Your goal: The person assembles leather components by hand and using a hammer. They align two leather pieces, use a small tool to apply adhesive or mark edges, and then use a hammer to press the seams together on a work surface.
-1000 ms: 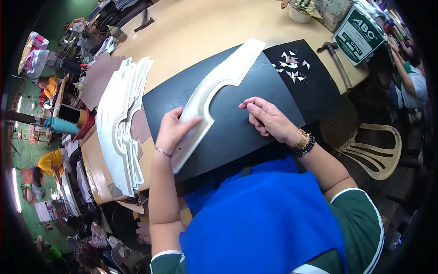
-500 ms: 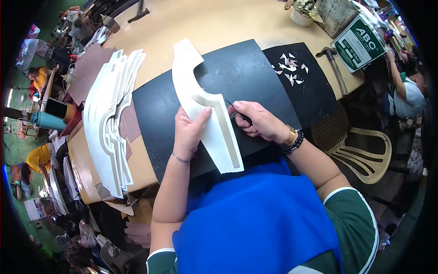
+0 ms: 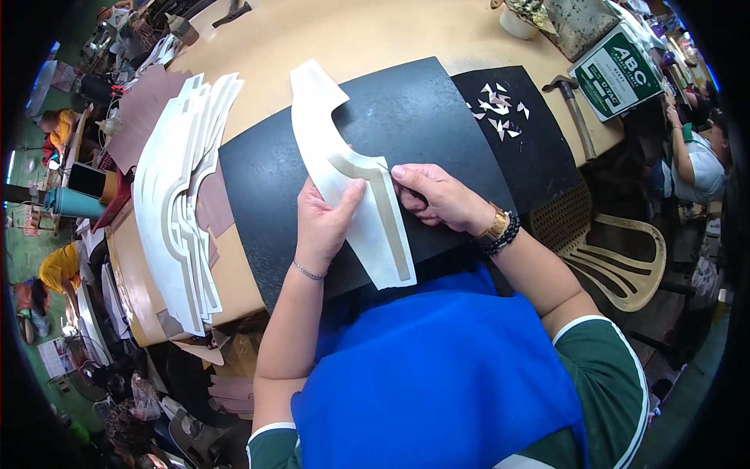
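Overhead view of a tan worktable [image 3: 375,39]. We find the notched white panel [image 3: 319,137] above the middle of the large black mat [image 3: 437,109], its near end pointing toward the blue apron [image 3: 445,367]. A grey strip [image 3: 383,215] follows the panel's near half and bends along the curved cut-out.

Left hand [image 3: 332,211]: pinching the panel from its left edge, thumb flat on top, fingers passing underneath. Right hand [image 3: 441,195]: curled tight around a small dark tool [image 3: 419,197], thumb and forefinger pressed together near the corner at the cut-out's right end. Most of the tool is hidden in the fist; we cannot tell its kind, nor whether its tip touches the panel.

To the left we log a fanned stack of similar white panels [image 3: 160,203], partly over mauve sheets [image 3: 144,117]. To the right, pale pointed offcuts [image 3: 501,102] lie scattered on a smaller black sheet [image 3: 539,152], a hammer [image 3: 578,125] just beside it. Far right: a green-and-white tin [image 3: 605,66].
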`<state>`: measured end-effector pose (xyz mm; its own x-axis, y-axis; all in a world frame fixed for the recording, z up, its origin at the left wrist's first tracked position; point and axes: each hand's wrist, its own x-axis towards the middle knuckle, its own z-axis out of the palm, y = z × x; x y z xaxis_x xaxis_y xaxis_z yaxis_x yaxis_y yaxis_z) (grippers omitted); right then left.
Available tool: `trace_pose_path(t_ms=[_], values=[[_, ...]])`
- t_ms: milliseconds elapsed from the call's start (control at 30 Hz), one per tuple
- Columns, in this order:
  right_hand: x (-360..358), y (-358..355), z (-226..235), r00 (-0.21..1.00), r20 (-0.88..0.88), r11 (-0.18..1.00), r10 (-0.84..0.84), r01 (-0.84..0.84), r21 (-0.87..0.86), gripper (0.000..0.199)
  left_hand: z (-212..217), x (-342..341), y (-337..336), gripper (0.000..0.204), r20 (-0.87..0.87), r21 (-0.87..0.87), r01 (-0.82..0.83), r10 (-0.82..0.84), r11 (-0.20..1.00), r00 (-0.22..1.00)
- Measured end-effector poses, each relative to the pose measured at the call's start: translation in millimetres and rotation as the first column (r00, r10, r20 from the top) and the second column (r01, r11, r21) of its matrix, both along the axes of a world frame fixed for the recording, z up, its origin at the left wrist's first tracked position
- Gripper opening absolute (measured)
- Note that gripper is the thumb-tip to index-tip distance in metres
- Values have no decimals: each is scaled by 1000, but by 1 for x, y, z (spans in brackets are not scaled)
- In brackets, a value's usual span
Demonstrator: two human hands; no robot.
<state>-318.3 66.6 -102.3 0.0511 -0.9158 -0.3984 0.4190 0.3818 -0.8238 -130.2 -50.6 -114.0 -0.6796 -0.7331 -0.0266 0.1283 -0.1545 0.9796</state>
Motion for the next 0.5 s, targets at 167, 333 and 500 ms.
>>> trace_pose_path(t_ms=[167, 333, 500], values=[[0, 0, 0, 1000, -4, 1000, 7, -7, -2, 41, 1, -1, 2, 39, -13, 29, -14, 14, 999, 1000], [0, 3, -5, 999, -34, 999, 8, -10, -38, 39, -1, 0, 2, 42, -18, 44, 4, -3, 999, 1000], [3, 1, 2, 1000, -6, 1000, -21, 21, -4, 37, 0, -2, 8, 48, 17, 25, 37, -37, 999, 999]])
